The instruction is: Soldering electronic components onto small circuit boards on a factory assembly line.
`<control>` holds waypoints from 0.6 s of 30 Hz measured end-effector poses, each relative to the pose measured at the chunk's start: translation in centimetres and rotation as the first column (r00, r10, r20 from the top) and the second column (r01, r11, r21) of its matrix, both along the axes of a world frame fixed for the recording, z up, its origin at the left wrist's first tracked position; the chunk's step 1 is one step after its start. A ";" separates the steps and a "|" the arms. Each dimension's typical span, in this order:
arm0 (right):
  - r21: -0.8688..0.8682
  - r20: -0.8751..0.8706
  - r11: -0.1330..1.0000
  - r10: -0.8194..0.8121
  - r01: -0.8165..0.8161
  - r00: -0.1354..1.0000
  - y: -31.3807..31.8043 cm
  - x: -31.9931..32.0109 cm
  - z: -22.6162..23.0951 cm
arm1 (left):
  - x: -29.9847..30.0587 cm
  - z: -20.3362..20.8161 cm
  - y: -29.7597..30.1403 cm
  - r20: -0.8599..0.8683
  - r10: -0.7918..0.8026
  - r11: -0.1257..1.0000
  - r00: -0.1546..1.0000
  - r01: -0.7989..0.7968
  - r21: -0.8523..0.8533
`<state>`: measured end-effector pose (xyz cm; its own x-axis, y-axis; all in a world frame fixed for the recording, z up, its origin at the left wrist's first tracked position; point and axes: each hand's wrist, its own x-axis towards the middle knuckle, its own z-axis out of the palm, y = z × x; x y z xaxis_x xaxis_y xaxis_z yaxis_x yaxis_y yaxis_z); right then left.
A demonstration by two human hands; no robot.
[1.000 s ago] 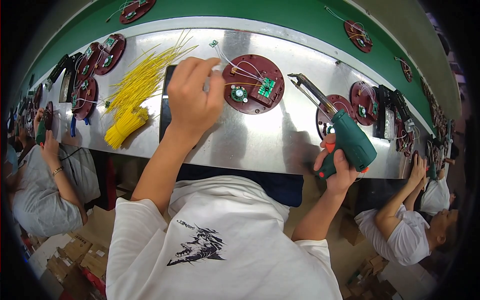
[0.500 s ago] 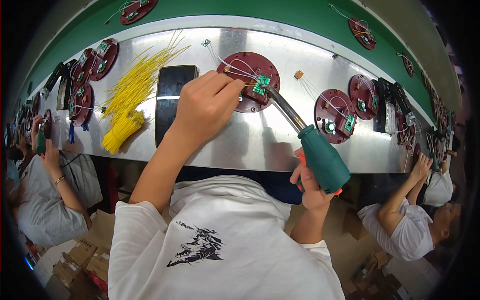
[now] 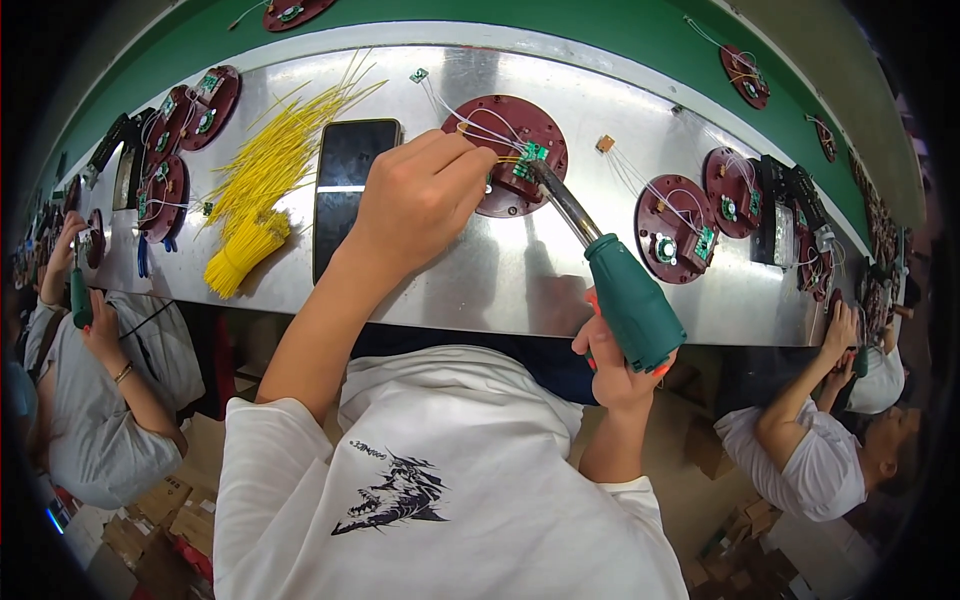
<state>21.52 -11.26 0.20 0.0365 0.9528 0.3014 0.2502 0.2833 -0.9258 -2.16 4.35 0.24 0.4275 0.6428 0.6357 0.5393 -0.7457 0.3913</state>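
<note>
Green circuit board point(image 3: 535, 153) on the maroon disc point(image 3: 545, 122) lies just right of my left hand point(image 3: 425, 185), pinching a yellow wire point(image 3: 509, 160). My right hand point(image 3: 618, 378), farther off, grips the soldering gun point(image 3: 630, 300), slanting far-left to it.

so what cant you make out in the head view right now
All in the head view:
Left part of the central maroon disc: hidden by the left hand.
Whether the green-bodied tool touches the green board with its tip: too small to tell.
Right hand's full grip: partly behind the tool.
Topmost maroon disc: cut off by the upper edge.
</note>
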 end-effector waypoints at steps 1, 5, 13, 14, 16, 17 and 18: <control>0.013 -0.015 1.000 -0.002 0.002 1.000 0.0 0.0 -0.1 | 0.0 0.0 0.0 -0.003 0.001 1.000 1.000 -0.001 -0.005; -0.087 -0.160 0.996 0.005 -0.019 0.987 0.5 -0.8 0.9 | -0.1 -0.2 0.0 0.003 -0.001 1.000 1.000 0.001 -0.024; -0.152 -0.193 0.985 0.056 -0.086 0.980 0.7 -0.2 1.4 | -0.3 -0.2 0.3 0.043 -0.014 0.999 0.999 0.016 -0.050; -0.153 -0.192 0.985 0.055 -0.086 0.980 0.7 -0.1 1.4 | -0.3 -0.3 0.3 0.044 -0.015 0.999 0.999 0.017 -0.050; -0.169 -0.196 0.981 0.058 -0.092 0.979 0.7 0.1 1.3 | -0.3 -0.3 0.3 0.047 -0.014 0.999 0.999 0.016 -0.050; -0.176 -0.199 0.980 0.059 -0.095 0.978 0.7 0.1 1.3 | -0.3 -0.3 0.3 0.048 -0.013 0.999 0.999 0.016 -0.049; -0.175 -0.199 0.980 0.060 -0.096 0.978 0.7 0.0 1.4 | -0.3 -0.4 0.3 0.048 -0.012 0.999 0.999 0.015 -0.048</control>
<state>21.55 -10.59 1.60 -0.0003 0.9932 0.1165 0.0469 0.1163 -0.9921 -2.45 4.61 -0.12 0.4062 0.6676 0.6240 0.5089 -0.7324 0.4524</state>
